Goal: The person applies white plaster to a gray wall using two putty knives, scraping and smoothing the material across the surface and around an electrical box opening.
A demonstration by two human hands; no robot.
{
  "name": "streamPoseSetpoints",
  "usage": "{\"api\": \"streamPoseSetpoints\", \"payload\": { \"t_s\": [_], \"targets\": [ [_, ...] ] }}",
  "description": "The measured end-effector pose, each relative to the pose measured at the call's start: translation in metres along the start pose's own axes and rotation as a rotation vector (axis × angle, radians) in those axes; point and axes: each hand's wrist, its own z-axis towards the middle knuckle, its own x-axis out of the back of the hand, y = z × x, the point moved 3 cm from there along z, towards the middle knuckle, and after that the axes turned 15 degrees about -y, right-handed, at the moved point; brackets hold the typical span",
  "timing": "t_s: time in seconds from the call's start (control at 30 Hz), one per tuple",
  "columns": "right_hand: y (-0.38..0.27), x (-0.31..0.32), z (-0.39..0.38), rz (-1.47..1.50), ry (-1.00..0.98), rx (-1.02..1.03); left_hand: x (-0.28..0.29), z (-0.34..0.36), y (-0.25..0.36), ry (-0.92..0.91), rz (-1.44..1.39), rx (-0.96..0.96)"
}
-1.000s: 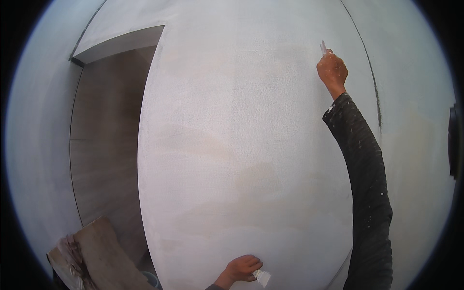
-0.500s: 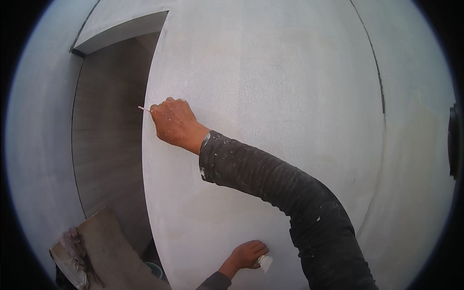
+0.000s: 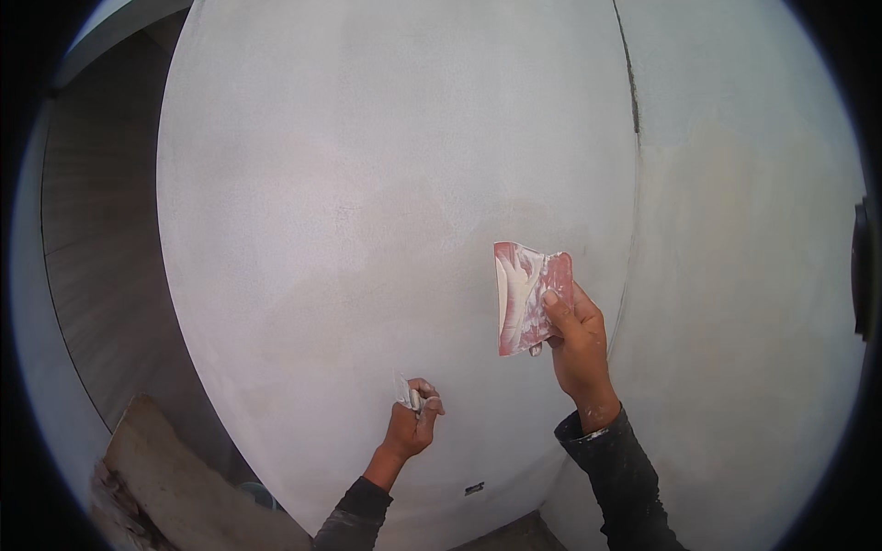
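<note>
A pale wall, patchy in white and grey, fills most of the view, and a second wall with a broad beige patch meets it on the right, a dark crack running down near the upper part of the corner. At the left is a dark doorway, and below it a brown board leans at a slant. The right hand, its arm in a dark sleeve flecked with white, is raised before the wall and closed on a red scraper. The thumb lies flat across the near face, close to the scraper's right edge; the other fingers pass mostly behind it, one fingertip showing under the lower edge. The wide, white-smeared part of the scraper projects to the left of the fingers, clear of them. Lower and further left, the left hand has its fingers curled narrowly around a small pale scraper, whose whitish blade points up beyond the fingers; how the grip runs along the handle is too small to tell. A tub shows partly behind the board's edge, and a small dark slot sits low in the wall.
</note>
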Motion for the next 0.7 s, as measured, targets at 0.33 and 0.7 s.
{"api": "streamPoseSetpoints", "payload": {
  "t_s": [0.33, 0.7],
  "targets": [
    [0.049, 0.002, -0.081, 0.233, 0.373, -0.307, -0.055, 0.063, 0.022, -0.153, -0.699, 0.147],
    [0.038, 0.004, -0.058, 0.336, 0.526, -0.364, -0.009, 0.113, 0.005, -0.405, 0.454, -0.031]
  ]
}}
